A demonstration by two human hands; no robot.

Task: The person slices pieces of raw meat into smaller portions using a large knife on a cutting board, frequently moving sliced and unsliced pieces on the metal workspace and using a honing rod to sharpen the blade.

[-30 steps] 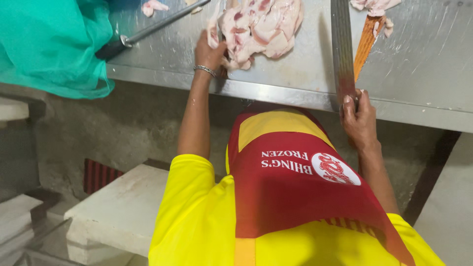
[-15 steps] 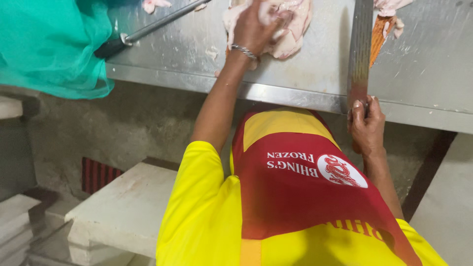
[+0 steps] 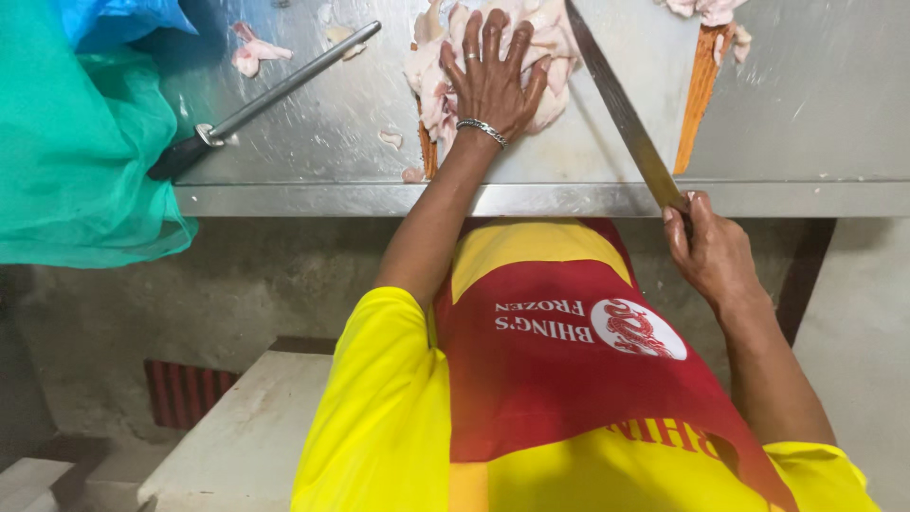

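My left hand [image 3: 490, 83] lies flat with fingers spread on a pile of pale raw meat [image 3: 436, 66] on the steel table [image 3: 379, 197]. A ring and a metal bracelet show on that hand. My right hand [image 3: 709, 251] grips the handle of a long knife [image 3: 621, 114] just below the table's front edge. The blade slants up and to the left, passing close to the right of the meat pile. I wear a yellow shirt and a red apron [image 3: 569, 370].
A sharpening steel [image 3: 275, 95] lies diagonally on the table's left part, with meat scraps [image 3: 251, 55] near it. A green net cloth [image 3: 76, 161] and blue plastic [image 3: 114, 19] hang at the left. An orange strip [image 3: 700, 95] lies at the right. White slabs [image 3: 237, 436] sit below.
My left hand has slid further onto the meat and spread flat. The knife has tilted from upright to a left slant, and my right hand has dropped below the table edge.
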